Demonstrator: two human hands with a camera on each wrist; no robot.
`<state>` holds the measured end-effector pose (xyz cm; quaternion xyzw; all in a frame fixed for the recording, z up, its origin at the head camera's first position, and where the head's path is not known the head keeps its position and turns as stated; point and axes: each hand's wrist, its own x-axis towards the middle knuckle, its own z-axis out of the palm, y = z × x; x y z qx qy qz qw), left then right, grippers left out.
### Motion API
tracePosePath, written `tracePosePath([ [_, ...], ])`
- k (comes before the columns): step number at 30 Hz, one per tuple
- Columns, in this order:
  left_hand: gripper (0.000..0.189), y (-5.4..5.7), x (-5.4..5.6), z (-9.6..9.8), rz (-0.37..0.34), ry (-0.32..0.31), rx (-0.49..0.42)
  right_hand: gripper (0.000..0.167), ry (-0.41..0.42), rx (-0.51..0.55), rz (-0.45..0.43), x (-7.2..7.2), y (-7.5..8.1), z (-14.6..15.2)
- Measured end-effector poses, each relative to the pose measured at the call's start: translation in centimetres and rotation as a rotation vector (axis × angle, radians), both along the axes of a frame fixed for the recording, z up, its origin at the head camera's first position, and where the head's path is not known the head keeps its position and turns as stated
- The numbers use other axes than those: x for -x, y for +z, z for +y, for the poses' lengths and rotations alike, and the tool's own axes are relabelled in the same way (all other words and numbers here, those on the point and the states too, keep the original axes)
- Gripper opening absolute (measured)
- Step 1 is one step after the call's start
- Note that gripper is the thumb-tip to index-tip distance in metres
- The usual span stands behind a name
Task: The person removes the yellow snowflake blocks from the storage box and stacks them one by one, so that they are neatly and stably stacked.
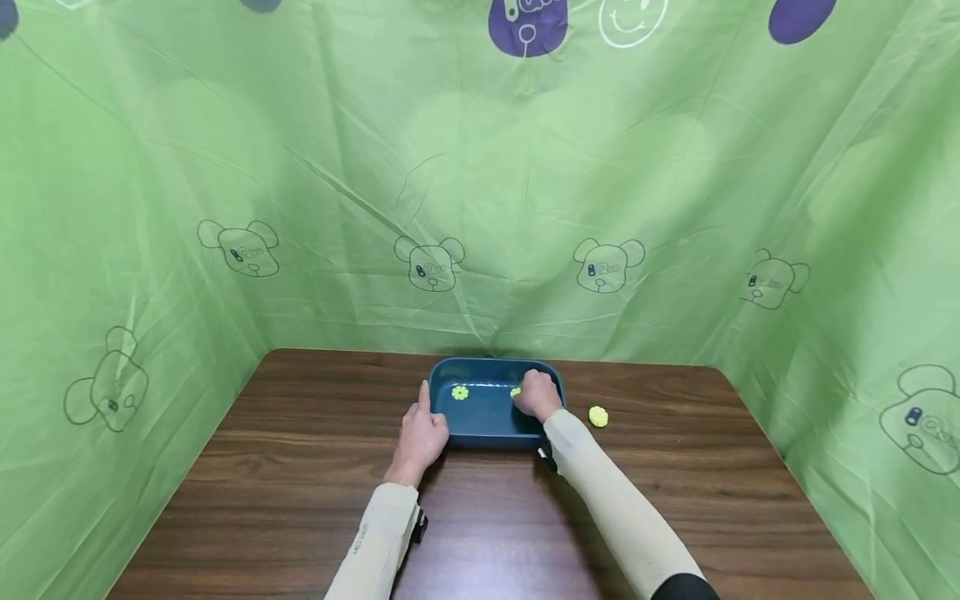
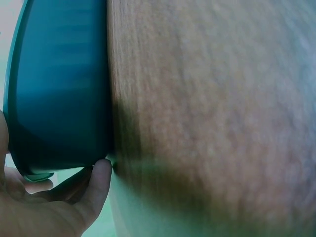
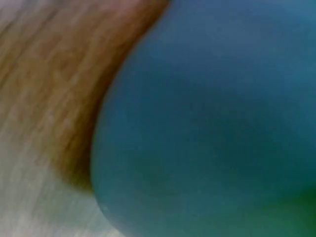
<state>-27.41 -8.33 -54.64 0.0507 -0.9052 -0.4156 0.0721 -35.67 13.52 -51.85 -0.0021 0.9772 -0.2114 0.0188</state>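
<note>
One dark blue plastic tray [image 1: 480, 425] on brown wooden table [image 1: 300, 500]; three small yellow round pieces: one inside [image 1: 460, 392], one pinched by right hand [image 1: 537, 394], one outside [image 1: 597, 416]. Left hand [image 1: 422, 435] flat against tray's left side.

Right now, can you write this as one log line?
left hand: touches tray wall | right hand: in tray, holds yellow piece | second piece: in tray | third piece: on table

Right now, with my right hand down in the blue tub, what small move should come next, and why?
Probably let go of the yellow piece and lift the right hand out of the blue tub: it sits low inside, another yellow flower piece lies there, one more waits on the table, and the left hand steadies the tub.
</note>
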Motion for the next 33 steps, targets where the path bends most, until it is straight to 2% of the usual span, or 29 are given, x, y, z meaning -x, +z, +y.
tracePosePath([
  [7, 0.073, 0.1, -0.2, -0.1, -0.003, 0.000, 0.003, 0.042, 0.001, 0.015, -0.036, 0.3, -0.4, 0.2],
  [16, 0.073, 0.1, -0.3, 0.1, 0.012, -0.002, 0.002, 0.047, 0.001, 0.020, -0.019, 0.1, -0.8, 0.3],
  [19, 0.074, 0.2, -0.4, 0.1, 0.006, -0.007, 0.001, 0.039, 0.002, 0.032, -0.002, -0.2, -0.9, 0.3],
  [22, 0.074, 0.2, -0.4, 0.1, 0.006, -0.010, -0.002, 0.023, 0.009, 0.043, 0.037, -0.6, -0.9, 0.3],
  [24, 0.074, 0.1, -0.4, 0.1, 0.007, -0.011, 0.000, 0.015, 0.021, 0.056, 0.070, -0.9, -0.7, 0.4],
  [29, 0.074, 0.0, -0.5, 0.0, 0.009, -0.010, 0.001, 0.011, 0.081, 0.083, 0.151, -1.2, 0.3, 0.7],
  [33, 0.074, 0.2, -0.4, 0.0, 0.018, -0.011, -0.004, 0.009, 0.126, 0.140, 0.194, -1.2, 2.1, 1.3],
])
